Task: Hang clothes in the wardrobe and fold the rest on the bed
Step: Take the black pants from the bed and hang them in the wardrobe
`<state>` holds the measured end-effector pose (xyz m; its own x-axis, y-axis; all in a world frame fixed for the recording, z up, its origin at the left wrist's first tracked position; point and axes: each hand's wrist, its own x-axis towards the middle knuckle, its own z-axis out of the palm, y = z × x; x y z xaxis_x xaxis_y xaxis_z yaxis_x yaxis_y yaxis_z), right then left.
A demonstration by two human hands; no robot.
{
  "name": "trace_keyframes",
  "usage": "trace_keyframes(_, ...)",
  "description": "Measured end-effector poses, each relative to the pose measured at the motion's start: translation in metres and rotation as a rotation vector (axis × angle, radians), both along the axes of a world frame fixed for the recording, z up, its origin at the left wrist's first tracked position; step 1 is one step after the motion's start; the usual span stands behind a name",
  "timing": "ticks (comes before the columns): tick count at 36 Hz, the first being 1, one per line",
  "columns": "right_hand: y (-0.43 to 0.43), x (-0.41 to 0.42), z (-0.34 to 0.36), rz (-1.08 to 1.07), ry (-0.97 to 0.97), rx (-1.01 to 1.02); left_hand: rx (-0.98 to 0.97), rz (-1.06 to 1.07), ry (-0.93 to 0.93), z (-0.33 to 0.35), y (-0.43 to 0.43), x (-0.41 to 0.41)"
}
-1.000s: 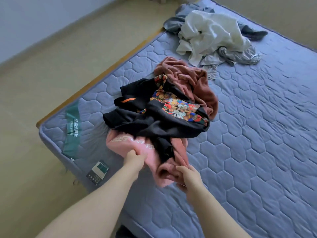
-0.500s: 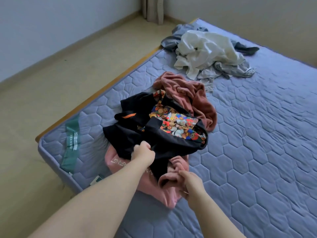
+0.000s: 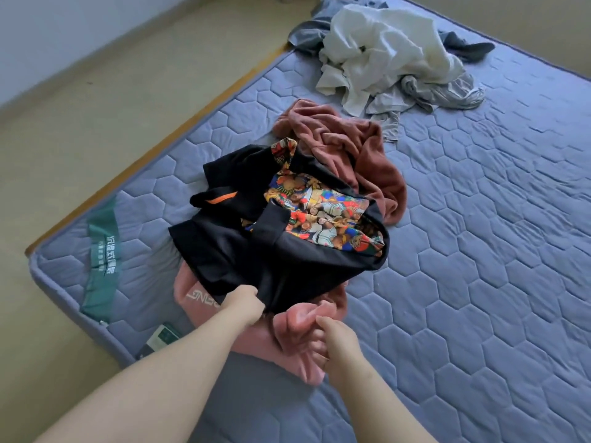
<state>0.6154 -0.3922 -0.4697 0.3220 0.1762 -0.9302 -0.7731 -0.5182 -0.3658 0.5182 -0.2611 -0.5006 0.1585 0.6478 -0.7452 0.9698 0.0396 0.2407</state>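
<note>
Black jacket hem is gripped by left hand. Pink sweatshirt, pinned beneath it at mattress corner, is pinched by right hand. Risk: if both are pulled together, tangled pile is dragged off the edge.

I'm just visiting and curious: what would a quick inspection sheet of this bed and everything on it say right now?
Surface: quilted blue-grey mattress, no bedding, green label near its corner.
Job's things: black garment with cartoon-print lining lies on a pink garment; rust-brown garment behind them; white and grey heap at the far end.
Clutter: small flat device at the mattress edge, partly hidden.
Hands: left hand grips the black garment's near edge; right hand holds a fold of the pink garment.
Cables: nothing seen.
Surroundings: beige floor, pale wall.
</note>
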Motion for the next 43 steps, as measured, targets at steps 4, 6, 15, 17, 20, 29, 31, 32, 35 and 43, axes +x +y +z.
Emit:
trace_keyframes(4, -0.002, 0.002, 0.015, 0.031, -0.021, 0.009, -0.047, -0.039, -0.076, 0.021, -0.002, 0.003)
trace_keyframes(6, -0.003, 0.004, 0.024, 0.035, -0.029, 0.023, -0.059, -0.02, -0.143, 0.035, -0.001, 0.004)
trace_keyframes(15, 0.01, 0.004, 0.086, -0.002, -0.07, 0.215, -0.027, -0.062, -0.53, 0.127, -0.016, 0.012)
trace_keyframes(17, 0.007, 0.002, 0.103, -0.013, -0.073, 0.252, -0.075, -0.11, -0.604, 0.147, -0.029, 0.007)
trace_keyframes(20, -0.006, -0.004, 0.118, -0.081, -0.031, 0.285, -0.215, -0.179, -0.706, 0.173, -0.053, -0.005)
trace_keyframes(29, -0.07, -0.027, 0.147, -0.165, -0.047, 0.127, -0.42, -0.333, -0.669, 0.204, -0.111, -0.039)
trace_keyframes(31, -0.085, -0.032, 0.147, -0.169, -0.033, 0.134, -0.297, -0.299, -0.651, 0.203, -0.121, -0.038)
trace_keyframes(32, -0.091, -0.033, 0.144, -0.161, -0.054, 0.126, -0.21, -0.282, -0.636, 0.2, -0.124, -0.037)
trace_keyframes(35, -0.107, -0.034, 0.142, -0.129, -0.126, 0.122, 0.099, -0.419, -0.514, 0.192, -0.137, -0.036)
trace_keyframes(43, -0.141, -0.034, 0.167, 0.081, -0.181, 0.181, 0.322, -0.647, -0.442, 0.193, -0.17, -0.028)
